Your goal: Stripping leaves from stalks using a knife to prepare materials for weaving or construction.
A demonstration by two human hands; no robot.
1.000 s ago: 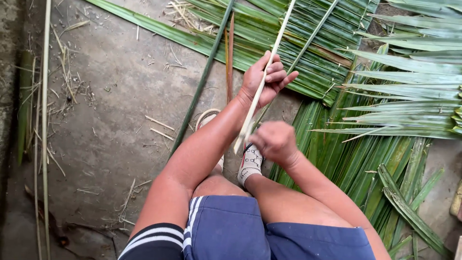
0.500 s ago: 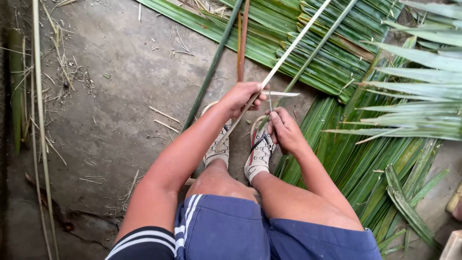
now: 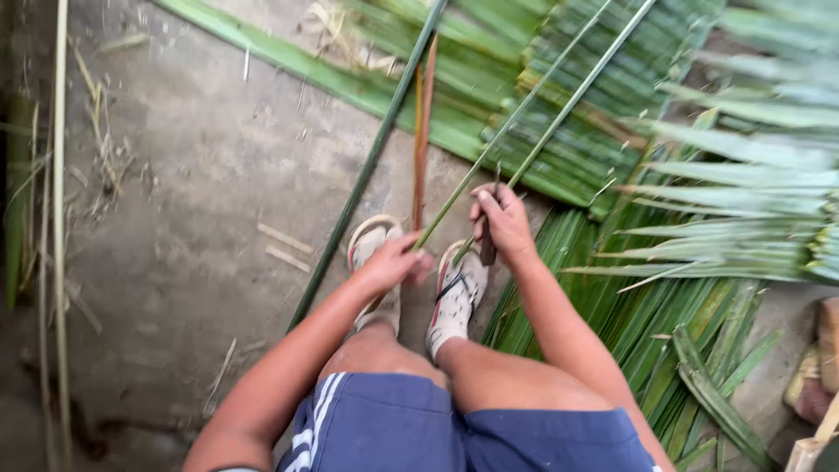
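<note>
Left hand (image 3: 393, 262) closed on the near end of a green palm rib (image 3: 489, 149) above the left sandal (image 3: 371, 240), right hand (image 3: 500, 223) gripping a knife (image 3: 489, 249) beside it: rib looks unstripped, woven fronds (image 3: 559, 96) lie beyond.

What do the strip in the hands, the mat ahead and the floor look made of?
Strip: plant fibre, likely a palm leaf rib; thin, stiff, green. Left hand grips its near end; right hand holds a dark-handled tool, probably a knife.
Mat: fresh palm leaflets, glossy green, laid in parallel folds.
Floor: looks like bare concrete; grey, matte, blotchy.
</note>
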